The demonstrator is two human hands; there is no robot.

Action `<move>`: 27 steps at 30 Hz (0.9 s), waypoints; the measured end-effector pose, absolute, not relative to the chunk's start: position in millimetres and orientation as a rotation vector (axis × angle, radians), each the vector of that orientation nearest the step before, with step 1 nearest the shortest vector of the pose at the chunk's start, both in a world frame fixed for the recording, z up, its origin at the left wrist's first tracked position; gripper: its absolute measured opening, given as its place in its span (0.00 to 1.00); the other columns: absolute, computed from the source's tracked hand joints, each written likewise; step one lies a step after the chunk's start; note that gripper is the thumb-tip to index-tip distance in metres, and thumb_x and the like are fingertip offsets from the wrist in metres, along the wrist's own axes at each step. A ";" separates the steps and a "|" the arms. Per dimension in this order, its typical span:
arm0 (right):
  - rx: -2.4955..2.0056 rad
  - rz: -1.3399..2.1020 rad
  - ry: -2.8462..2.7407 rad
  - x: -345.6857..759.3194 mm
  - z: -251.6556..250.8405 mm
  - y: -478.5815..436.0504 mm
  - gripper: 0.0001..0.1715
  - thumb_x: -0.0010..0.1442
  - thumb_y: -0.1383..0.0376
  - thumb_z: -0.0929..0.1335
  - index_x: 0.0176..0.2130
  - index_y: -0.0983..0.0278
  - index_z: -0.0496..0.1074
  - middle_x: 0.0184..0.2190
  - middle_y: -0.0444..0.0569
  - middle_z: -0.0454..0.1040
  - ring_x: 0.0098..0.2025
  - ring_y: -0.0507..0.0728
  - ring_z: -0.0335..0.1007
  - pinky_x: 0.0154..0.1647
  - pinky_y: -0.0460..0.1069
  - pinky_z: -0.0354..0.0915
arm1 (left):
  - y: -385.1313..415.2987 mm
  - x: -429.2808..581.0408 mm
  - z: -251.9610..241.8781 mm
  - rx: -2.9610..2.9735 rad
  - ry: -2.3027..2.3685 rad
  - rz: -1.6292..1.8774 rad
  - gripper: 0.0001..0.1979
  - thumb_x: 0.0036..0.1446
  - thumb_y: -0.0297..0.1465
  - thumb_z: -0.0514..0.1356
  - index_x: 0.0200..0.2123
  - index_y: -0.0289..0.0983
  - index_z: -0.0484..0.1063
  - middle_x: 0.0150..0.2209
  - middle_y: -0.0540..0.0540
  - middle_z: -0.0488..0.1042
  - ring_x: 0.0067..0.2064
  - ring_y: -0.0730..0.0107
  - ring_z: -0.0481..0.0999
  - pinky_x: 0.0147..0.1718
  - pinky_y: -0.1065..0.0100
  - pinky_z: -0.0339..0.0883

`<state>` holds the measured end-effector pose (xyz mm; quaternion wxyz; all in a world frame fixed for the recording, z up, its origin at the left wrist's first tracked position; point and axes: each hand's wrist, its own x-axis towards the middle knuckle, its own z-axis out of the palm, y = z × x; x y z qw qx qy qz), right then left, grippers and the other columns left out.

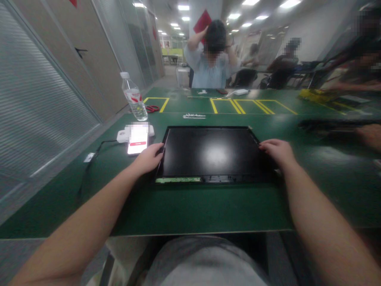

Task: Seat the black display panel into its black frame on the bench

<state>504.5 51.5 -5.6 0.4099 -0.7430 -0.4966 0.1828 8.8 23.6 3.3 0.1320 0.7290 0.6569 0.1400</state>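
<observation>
A black flat display panel [190, 153] lies screen up on the green table in front of me, with a bright reflection on its glass. Along its near edge runs a strip of green circuit board [177, 180], on the left part. My left hand [151, 156] grips the panel's left edge, thumb and fingers closed at the rim. At the right edge, towards the far corner, my right hand [278, 151] pinches the frame between thumb and fingers. The fingers under the rim are hidden on both sides.
Left of the panel, a lit phone [138, 139] rests against a white power strip [121, 136] with a black cable. Behind stand a water bottle [135, 97] and red-handled scissors [152, 108]. A person sits across the table [202, 210]; another person's hand [370, 135] is at right.
</observation>
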 end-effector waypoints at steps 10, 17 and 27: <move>-1.801 0.574 -1.147 496.8 4.1 47.4 0.05 0.48 0.66 0.72 0.28 0.62 0.81 0.27 0.49 0.81 0.29 0.56 0.73 0.34 0.51 0.69 | 22.5 8.9 5.7 2.103 1.903 0.458 0.29 0.63 0.30 0.56 0.66 0.30 0.72 0.68 0.33 0.72 0.69 0.45 0.71 0.69 0.51 0.61; -1.783 0.581 -1.141 500.6 -0.6 49.8 0.05 0.48 0.66 0.72 0.28 0.62 0.81 0.27 0.49 0.81 0.27 0.54 0.70 0.31 0.49 0.66 | 24.8 5.5 2.6 2.104 1.865 0.513 0.28 0.61 0.31 0.58 0.64 0.34 0.75 0.66 0.35 0.75 0.67 0.44 0.73 0.68 0.50 0.62; -1.824 0.490 -1.055 497.6 2.3 49.4 0.08 0.49 0.65 0.71 0.30 0.63 0.82 0.31 0.51 0.83 0.27 0.54 0.69 0.30 0.48 0.66 | 31.1 3.6 -6.5 2.229 1.924 0.453 0.30 0.59 0.32 0.56 0.63 0.25 0.71 0.67 0.26 0.69 0.70 0.39 0.68 0.70 0.45 0.58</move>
